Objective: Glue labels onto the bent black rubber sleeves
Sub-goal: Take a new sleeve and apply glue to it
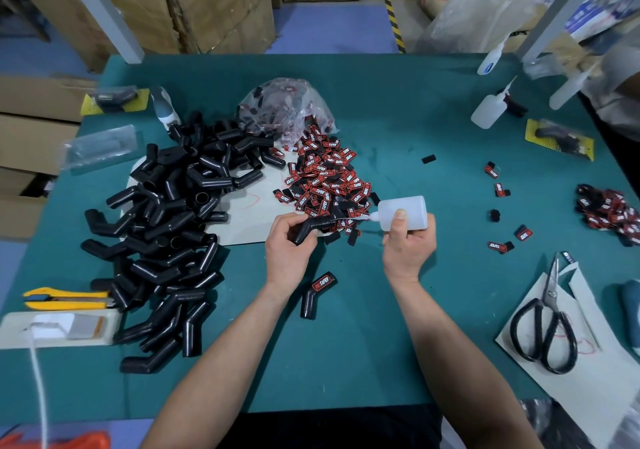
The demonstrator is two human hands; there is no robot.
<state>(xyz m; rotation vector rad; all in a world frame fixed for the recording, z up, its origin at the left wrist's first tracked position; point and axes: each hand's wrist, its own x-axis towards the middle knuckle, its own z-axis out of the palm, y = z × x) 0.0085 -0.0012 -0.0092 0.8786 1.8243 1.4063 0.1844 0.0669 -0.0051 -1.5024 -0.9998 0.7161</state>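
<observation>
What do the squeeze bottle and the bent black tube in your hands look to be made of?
The bottle looks like soft translucent whitish plastic, matte: light shows through it. The sleeve is probably rubber, black, smooth, with a dull sheen of soft highlights.

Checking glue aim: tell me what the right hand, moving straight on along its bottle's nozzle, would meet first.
Probably the bent sleeve gripped by the left hand; the right hand aims its glue bottle leftward at it, depth unclear.
</observation>
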